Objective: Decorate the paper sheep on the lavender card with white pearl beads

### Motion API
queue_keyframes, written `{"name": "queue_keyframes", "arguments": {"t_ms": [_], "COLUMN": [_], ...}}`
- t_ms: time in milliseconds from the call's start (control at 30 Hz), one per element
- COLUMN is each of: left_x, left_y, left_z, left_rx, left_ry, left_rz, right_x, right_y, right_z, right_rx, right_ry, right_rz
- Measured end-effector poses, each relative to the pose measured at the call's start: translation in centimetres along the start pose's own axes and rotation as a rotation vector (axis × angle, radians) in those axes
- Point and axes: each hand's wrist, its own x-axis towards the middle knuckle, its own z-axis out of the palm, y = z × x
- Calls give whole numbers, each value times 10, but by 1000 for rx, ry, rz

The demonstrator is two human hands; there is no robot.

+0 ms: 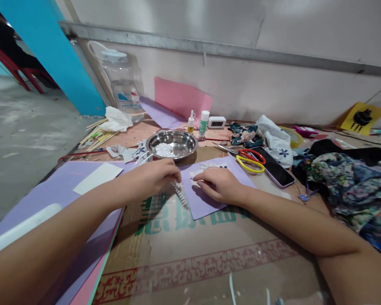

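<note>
At the left edge of a purple card (195,205): fingers of the left hand (164,173), drawn together over the upper end of a white beaded strand (180,195), with a pinch on it likely but not confirmed, the tips being hidden. On the card: right hand (220,185), with thumb and forefinger slightly apart near a small white piece (194,174), not visibly pinching anything. For sound handling, judged from this view: steady the card flat with the right hand, take the strand lightly by one end, avoid tugging the row out of line, and hold knuckles clear of the white beads (207,164) toward the card's far side. Beyond the left hand, on the cardboard-covered worktop (209,284): a metal bowl (187,146), with loose white bits (164,149) gathered at left, best left level. Behind it, upright: a small nozzle bottle (191,123), yellow below, label or liquid uncertain; beside it, a white-capped tube (204,123), contents not visible. Farther left, by the wall (273,93): a clear lidded bottle (122,80), fill level unreadable. At right: scissors (238,153), pointing bowlward.
</note>
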Motion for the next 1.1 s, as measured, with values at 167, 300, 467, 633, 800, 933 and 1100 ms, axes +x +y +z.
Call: {"name": "queue_keyframes", "arguments": {"t_ms": [167, 300, 467, 633, 800, 933, 1100], "left_x": [3, 5, 6, 4, 4, 4, 4], "left_y": [15, 24, 25, 20, 17, 19, 20], "left_z": [-1, 12, 33, 44, 48, 47, 45], "left_rx": [-116, -213, -181, 247, 367, 300, 276], "left_ry": [210, 326, 514, 745, 715, 679, 697], "left_rz": [-5, -11, 43, 148, 208, 212, 217], "right_x": [4, 5, 6, 10, 10, 9, 7], "right_y": [-9, -14, -16, -15, -13, -14, -13], "right_z": [-6, -7, -8, -8, -7, -6, -5], "right_rx": [278, 381, 470, 556, 558, 572, 625], "right_ry": [-42, -56, -67, -38, 19, 44, 27], "right_rz": [107, 180, 331, 513, 506, 474, 481]}}
